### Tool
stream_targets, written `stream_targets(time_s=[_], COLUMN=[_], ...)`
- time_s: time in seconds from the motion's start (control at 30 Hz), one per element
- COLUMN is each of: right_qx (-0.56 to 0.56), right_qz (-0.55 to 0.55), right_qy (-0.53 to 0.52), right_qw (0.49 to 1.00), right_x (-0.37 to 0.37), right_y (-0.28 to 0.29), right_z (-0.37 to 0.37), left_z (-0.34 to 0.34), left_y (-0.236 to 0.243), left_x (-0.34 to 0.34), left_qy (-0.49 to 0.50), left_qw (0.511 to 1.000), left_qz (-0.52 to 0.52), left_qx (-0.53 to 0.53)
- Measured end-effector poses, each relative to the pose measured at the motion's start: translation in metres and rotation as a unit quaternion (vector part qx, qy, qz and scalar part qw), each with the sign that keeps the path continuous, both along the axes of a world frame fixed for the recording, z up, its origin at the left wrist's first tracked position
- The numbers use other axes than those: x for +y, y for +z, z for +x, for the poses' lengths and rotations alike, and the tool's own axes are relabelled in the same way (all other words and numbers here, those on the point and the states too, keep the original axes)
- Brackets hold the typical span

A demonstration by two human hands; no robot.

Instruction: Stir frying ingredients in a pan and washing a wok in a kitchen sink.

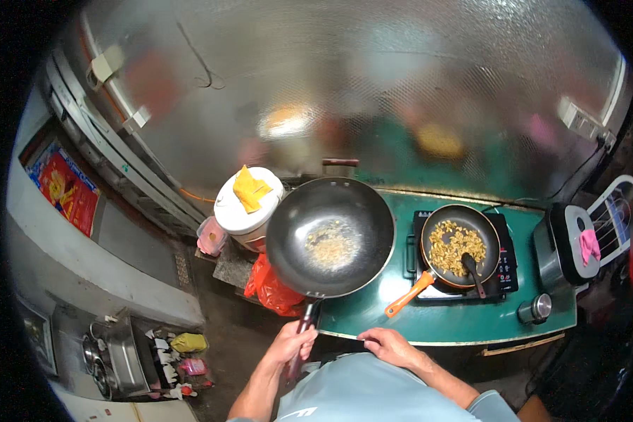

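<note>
My left hand (294,342) is wrapped round the dark handle of a large black wok (288,211), left of centre. Small pale bits (332,247) lie in the middle of the wok, some looking wet. At the green table's near edge rests my right hand (390,347), its fingers loosely bent and nothing visible in them. To the right, a smaller frying pan (487,271) with an orange handle (409,294) sits on a black induction cooker (508,264). Browned chopped pieces (451,243) fill its bottom, and a black spatula (471,266) leans in it.
A white-lidded bucket (225,211) with a yellow cloth (249,188) stands left of the wok. Below it hangs a red plastic bag (274,287). On the green table's (362,309) right are a metal cup (536,309) and a grey appliance (559,246). A foil-like wall (373,84) rises behind.
</note>
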State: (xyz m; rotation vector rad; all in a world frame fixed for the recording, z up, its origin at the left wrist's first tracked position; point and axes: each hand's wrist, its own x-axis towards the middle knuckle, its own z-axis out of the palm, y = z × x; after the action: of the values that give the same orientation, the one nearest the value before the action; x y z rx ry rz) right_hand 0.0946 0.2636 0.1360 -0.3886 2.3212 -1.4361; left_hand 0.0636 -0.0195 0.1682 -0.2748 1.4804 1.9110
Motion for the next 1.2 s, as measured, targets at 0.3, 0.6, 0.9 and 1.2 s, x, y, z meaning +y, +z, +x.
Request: stream_targets(time_s=[0.3,0.6,0.9,1.2], right_qx=[-0.051,-0.109,-0.106,-0.055], right_qz=[-0.092,-0.066,0.045,0.155], right_qy=[0.186,0.299,0.335,0.430], right_qw=[0.977,0.946,0.935,0.888], right_x=[-0.030,-0.091,-0.193,-0.357], right_y=[-0.030,-0.055,-0.071,-0.089], right_z=[-0.004,0.015,0.027,0.030], left_z=[0.125,0.210,0.268,0.295], left_y=[0.062,0.038,-0.034,-0.075], left_x=[-0.012,-0.041,-0.141,-0.260], left_qy=[0.243,0.434,0.542,0.485], left_qw=[0.969,0.900,0.834,0.872], left_qz=[0.009,-0.022,0.055,-0.056], left_qx=[-0.037,-0.043,-0.088,-0.040])
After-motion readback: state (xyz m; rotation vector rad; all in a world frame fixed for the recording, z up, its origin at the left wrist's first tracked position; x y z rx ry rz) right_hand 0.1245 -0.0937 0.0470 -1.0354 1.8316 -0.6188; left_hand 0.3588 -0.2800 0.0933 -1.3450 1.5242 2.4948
